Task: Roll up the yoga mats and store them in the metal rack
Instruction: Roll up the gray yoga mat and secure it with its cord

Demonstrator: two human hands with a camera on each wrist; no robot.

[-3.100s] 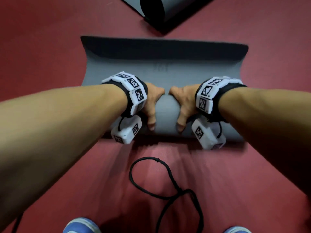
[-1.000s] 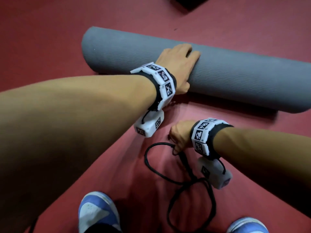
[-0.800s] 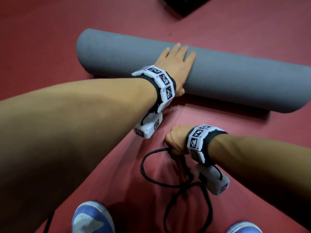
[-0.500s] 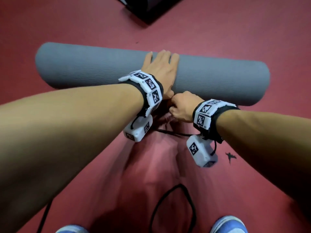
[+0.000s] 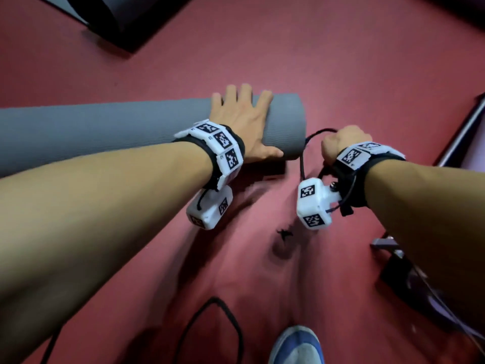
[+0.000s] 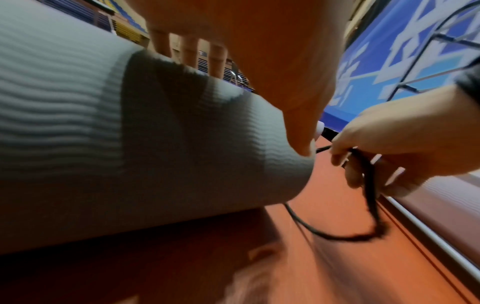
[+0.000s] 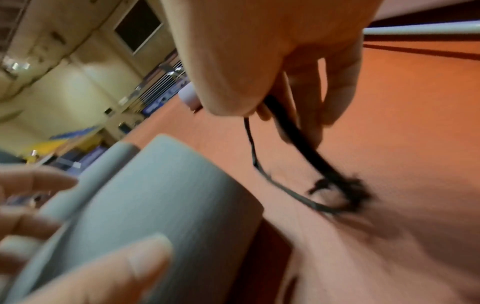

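Rolled grey mat (image 5: pixel 110 127) lies flat on the red floor (image 5: pixel 341 74), its right end just beside the right hand. Left hand (image 5: pixel 244 122) rests on top near that end, grip flat, fingers spread and straight, nothing held. Right hand (image 5: pixel 341 143) has its grip curled round a black cord (image 6: pixel 369 185); a loop of it trails on the floor past the mat's end. Open floor beyond the mat. A second, dark mat (image 5: pixel 110 17) sits at top left, well apart. One blue shoe (image 5: pixel 296 345) at the bottom edge. Wrist bands carry square code tags, no readable text. Wire frame (image 6: pixel 441 41) at right in the left wrist view.
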